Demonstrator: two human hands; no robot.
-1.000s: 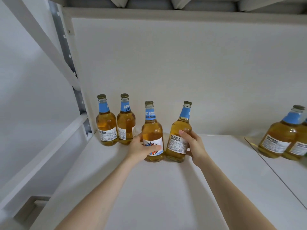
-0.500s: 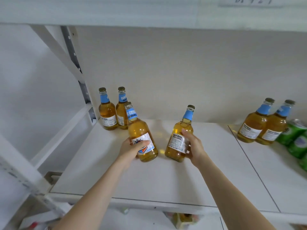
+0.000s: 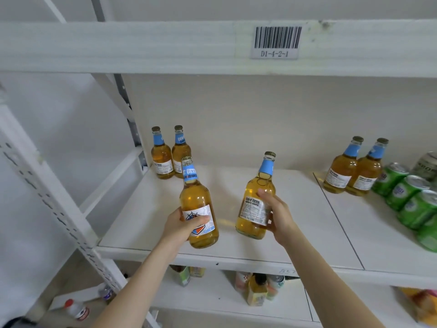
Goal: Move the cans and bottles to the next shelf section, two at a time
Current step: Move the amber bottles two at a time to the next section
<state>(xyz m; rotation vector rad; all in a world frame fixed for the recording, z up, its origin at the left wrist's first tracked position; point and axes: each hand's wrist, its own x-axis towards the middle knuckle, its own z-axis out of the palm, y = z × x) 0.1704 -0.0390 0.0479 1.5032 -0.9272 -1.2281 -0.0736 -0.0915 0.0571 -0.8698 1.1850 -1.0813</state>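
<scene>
My left hand [image 3: 182, 224] wrapped round a beer bottle [image 3: 198, 204] at its label, my right hand [image 3: 280, 217] curled round a second bottle [image 3: 255, 207], both tilted over the shelf [image 3: 298, 223] front, two bottles [image 3: 169, 159] behind, two more [image 3: 352, 171] beside green cans [image 3: 406, 195] rightward

All glass here: amber-gold liquid, light-blue neck band, dull bronze cap. The near-left bottle [image 3: 196, 197] has a white body label with an orange-and-blue emblem and white lettering on the neck band. The near-right bottle [image 3: 251, 209] has a white label with dark fine print. Same white labels with dark print on the back-left pair [image 3: 162, 157] and the right pair [image 3: 343, 171]. The green cans [image 3: 411, 192] have white markings and silver tops; the grey can [image 3: 428, 162] sits behind them. The shelf board [image 3: 295, 221] is white. The barcode tag [image 3: 276, 40] shows black bars on white over a grey strip with dark characters. On the lower shelf, the yellow bottle [image 3: 256, 292] has a black cap.
</scene>
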